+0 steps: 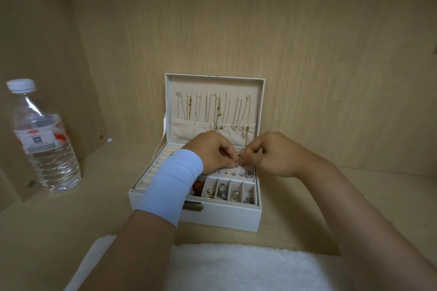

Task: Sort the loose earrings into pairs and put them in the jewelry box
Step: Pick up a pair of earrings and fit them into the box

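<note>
Water bottle (45, 139) label: print too blurred, nothing legible.

Light wood-grain back panel (236, 19) across the upper frame, its vertical grain faint under soft, even lighting. At left, a matching side panel (35, 42) angling toward the lower left, with 2 small round fittings (101, 136) low on its face. Below, a pale wooden shelf surface (59, 220) running across the lower half, brighter near the back corner at left of centre where a small glint shows. Standing at far left, a clear plastic water bottle (45, 139) with white cap and red-and-white label. Along the bottom centre, a fluffy white towel (236, 269) spread flat.
</note>
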The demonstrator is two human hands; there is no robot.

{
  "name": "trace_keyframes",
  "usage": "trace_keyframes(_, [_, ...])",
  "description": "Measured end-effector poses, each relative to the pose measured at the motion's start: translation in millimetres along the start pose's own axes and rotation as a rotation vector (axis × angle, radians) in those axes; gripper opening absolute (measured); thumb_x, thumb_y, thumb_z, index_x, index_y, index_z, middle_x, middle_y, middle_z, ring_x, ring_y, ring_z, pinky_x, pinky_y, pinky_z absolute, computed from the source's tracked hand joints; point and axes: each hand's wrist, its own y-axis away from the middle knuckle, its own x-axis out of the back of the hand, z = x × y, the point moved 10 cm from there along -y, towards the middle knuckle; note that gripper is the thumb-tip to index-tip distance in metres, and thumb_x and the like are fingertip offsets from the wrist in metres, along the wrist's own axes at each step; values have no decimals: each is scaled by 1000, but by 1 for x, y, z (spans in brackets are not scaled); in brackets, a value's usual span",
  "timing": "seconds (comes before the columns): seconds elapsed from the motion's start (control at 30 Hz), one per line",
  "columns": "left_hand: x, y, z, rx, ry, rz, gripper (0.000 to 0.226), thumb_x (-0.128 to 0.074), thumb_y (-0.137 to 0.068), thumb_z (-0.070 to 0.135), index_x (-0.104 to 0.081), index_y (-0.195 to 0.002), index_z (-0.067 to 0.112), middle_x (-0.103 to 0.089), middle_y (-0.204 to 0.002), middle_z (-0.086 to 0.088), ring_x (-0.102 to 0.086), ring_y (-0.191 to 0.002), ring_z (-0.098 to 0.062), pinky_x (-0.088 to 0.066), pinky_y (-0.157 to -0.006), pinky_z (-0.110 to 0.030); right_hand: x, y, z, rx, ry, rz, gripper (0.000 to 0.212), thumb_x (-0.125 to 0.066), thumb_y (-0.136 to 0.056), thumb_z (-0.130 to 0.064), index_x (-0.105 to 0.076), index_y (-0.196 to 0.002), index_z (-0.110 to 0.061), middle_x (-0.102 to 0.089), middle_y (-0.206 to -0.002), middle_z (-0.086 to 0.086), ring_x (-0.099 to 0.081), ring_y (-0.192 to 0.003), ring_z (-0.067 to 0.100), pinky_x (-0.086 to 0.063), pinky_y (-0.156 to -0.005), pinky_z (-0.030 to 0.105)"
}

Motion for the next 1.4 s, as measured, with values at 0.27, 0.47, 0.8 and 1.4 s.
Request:
trace_keyframes(0.27, [-1,0,-3,10,28,-7,15,-75,-83,16,-79,-89,29,-73,-90,15,-64,-89,0,-47,-85,-16,-1,0,3,-23,-6,-7,12,-74,-83,-38,-78,-76,-29,-74,-77,-14,-64,-69,-4,-57,-75,28])
trace_keyframes(0.47, [0,0,-2,6,28,2,11,-73,-85,23,-78,-92,30,-69,-87,17,-61,-87,1,-45,-79,-14,4,-2,0,9,2,67,10,-71,-87,-31,-77,-82,-25,-73,-80,-12,-60,-66,-7,-47,-67,22])
trace_keyframes(0.8, [-1,-1,-2,0,0,1,12,-76,-83,21,-78,-92,30,-67,-83,20,-61,-86,2,-47,-86,-18,-8,-3,-1,-7,-15,-37,6,-76,-86,-24,-80,-89,-28,-71,-78,-17,-62,-74,-5,-52,-79,22])
trace_keyframes(1.4, [8,3,26,-45,19,94,7,-69,-88,31,-74,-94,31,-65,-87,19,-57,-80,2,-44,-75,-19,29,12,9,-11,-63,113,8,-71,-88,-28,-77,-85,-24,-73,-82,-8,-63,-76,4,-51,-74,24])
